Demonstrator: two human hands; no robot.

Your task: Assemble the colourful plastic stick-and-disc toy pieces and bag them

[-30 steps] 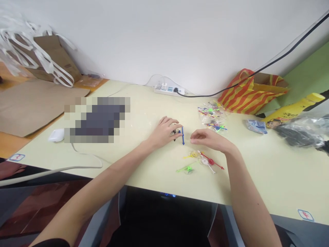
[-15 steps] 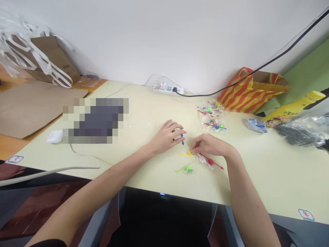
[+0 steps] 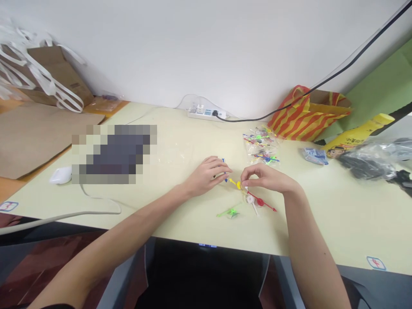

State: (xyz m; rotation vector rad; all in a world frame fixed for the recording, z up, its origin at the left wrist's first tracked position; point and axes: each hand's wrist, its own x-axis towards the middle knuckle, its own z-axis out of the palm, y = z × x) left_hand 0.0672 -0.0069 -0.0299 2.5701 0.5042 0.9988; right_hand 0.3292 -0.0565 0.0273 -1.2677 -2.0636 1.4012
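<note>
My left hand (image 3: 206, 175) rests on the pale table (image 3: 322, 214) with its fingers curled round a small blue plastic stick piece (image 3: 224, 170). My right hand (image 3: 265, 179) is just to its right, thumb and fingers pinched on a small yellow plastic piece (image 3: 237, 184) lifted a little off the table. In front of my right hand lie a red piece (image 3: 262, 202), a white piece (image 3: 251, 200) and a green piece (image 3: 229, 212).
A clear bag of several coloured pieces (image 3: 262, 148) lies behind my right hand. A striped red and yellow bag (image 3: 302, 116), a yellow bottle (image 3: 355, 136), a black plastic bag (image 3: 373, 161), a power strip (image 3: 206, 113), a white mouse (image 3: 60, 175) and brown paper bags (image 3: 48, 77) surround the work area.
My right hand dropped to the loose pieces, pinched the yellow one and raised it toward my left hand. My left hand lowered the blue piece and closed over it.
</note>
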